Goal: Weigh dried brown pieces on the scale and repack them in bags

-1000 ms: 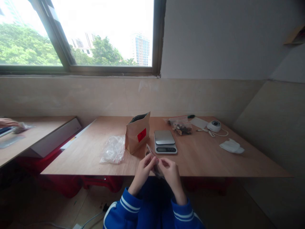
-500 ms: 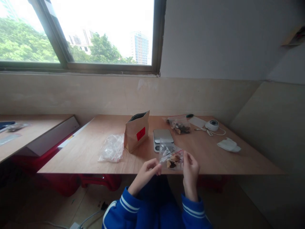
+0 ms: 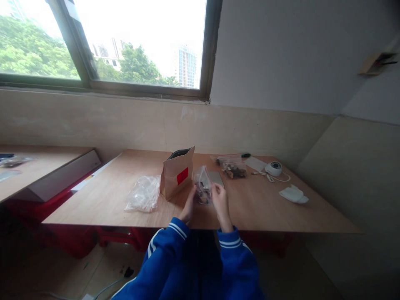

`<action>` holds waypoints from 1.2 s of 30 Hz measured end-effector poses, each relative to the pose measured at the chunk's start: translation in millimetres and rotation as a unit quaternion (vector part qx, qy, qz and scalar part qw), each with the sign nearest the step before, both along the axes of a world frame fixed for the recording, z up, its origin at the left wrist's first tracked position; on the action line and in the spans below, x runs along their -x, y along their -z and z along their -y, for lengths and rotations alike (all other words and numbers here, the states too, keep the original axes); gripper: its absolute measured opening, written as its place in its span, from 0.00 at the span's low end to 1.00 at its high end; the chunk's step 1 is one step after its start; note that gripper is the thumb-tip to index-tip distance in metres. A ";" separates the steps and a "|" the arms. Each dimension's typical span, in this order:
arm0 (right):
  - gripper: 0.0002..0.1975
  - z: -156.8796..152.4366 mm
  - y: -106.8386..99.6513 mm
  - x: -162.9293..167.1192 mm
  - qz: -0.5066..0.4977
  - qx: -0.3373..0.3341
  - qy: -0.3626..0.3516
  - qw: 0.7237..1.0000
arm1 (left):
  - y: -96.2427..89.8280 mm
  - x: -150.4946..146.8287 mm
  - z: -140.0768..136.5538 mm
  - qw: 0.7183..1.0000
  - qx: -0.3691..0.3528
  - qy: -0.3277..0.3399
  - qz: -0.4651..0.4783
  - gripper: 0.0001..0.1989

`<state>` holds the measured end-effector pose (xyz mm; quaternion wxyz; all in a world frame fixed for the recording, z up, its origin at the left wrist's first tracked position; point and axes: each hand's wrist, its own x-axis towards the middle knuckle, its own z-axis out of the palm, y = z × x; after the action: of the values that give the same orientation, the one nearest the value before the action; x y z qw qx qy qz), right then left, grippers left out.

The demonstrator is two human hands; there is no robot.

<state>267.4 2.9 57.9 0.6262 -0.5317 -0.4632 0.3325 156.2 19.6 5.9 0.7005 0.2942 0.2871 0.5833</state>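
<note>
A clear zip-lock bag point(image 3: 203, 193) with dark and tan dried pieces inside is held up between my two hands, its mouth end upward. My left hand point(image 3: 188, 206) grips the bag's lower left side, its fingers partly hidden behind it. At the upper right edge, my right hand point(image 3: 220, 201) pinches the plastic. Behind the bag lies a small kitchen scale point(image 3: 218, 178), mostly covered from view. Just left of the bag a brown kraft pouch point(image 3: 172, 180) with a red label stands upright, its top open.
A pile of clear plastic bags point(image 3: 143, 193) lies left of the pouch. Farther back are another filled zip-lock bag point(image 3: 235, 171), a green-handled tool point(image 3: 246, 155) and a white camera point(image 3: 273, 168) with its cable. A crumpled white tissue point(image 3: 293, 194) rests at the right of the table point(image 3: 250, 214).
Both hands have carried the zip-lock bag leftward and up, close to the pouch and in front of the scale. The bag has turned more upright. The view has shifted slightly.
</note>
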 end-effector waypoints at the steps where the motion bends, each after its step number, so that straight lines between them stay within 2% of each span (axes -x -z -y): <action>1: 0.16 -3.6 1.3 0.1 0.039 -0.016 0.016 0.999 | 1.7 -1.0 -6.0 1.000 0.011 -0.015 0.004 0.26; 3: 0.17 -5.3 1.2 -1.4 0.108 -0.047 0.023 0.993 | 6.5 -0.7 -15.3 0.999 0.022 -0.032 0.007 0.26; 5: 0.14 -2.7 -1.3 -3.8 0.151 -0.076 -0.031 0.985 | 11.7 1.1 -20.5 0.999 0.024 -0.040 0.012 0.27; 9: 0.13 -0.3 -7.8 -8.8 0.183 -0.080 -0.151 0.968 | 18.3 3.5 -23.0 0.997 0.015 -0.066 0.023 0.27; 13: 0.12 -5.3 -16.2 -10.5 0.279 -0.096 -0.201 0.934 | 21.4 4.2 -23.4 0.996 0.006 -0.089 0.024 0.26; 17: 0.13 -5.8 -27.3 -0.7 0.347 -0.105 -0.247 0.899 | 24.7 6.1 -23.8 0.994 -0.007 -0.110 0.015 0.18; 19: 0.14 -4.4 -32.2 5.7 0.385 -0.102 -0.252 0.882 | 25.5 7.0 -24.1 0.992 -0.015 -0.123 0.015 0.16; 23: 0.13 -0.3 -40.3 11.6 0.457 -0.077 -0.217 0.859 | 24.0 7.4 -24.6 0.991 -0.026 -0.133 0.010 0.18; 27: 0.14 5.4 -43.0 12.3 0.497 -0.113 -0.221 0.831 | 20.1 6.7 -22.3 0.990 -0.027 -0.140 0.001 0.18; 29: 0.17 6.3 -40.5 12.8 0.487 -0.121 -0.237 0.832 | 18.1 6.5 -20.4 0.989 -0.023 -0.145 -0.004 0.16; 33: 0.21 0.0 -29.3 11.4 0.439 -0.086 -0.251 0.859 | 15.6 6.5 -17.8 0.990 -0.012 -0.137 -0.009 0.14; 36: 0.26 -7.5 -21.5 6.7 0.426 -0.079 -0.254 0.865 | 15.1 6.7 -17.7 0.992 -0.006 -0.130 -0.007 0.15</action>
<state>260.6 10.3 79.4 0.3013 -0.4342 -0.8289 0.1835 149.5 37.3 -9.2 0.6151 0.2631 0.3239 0.6690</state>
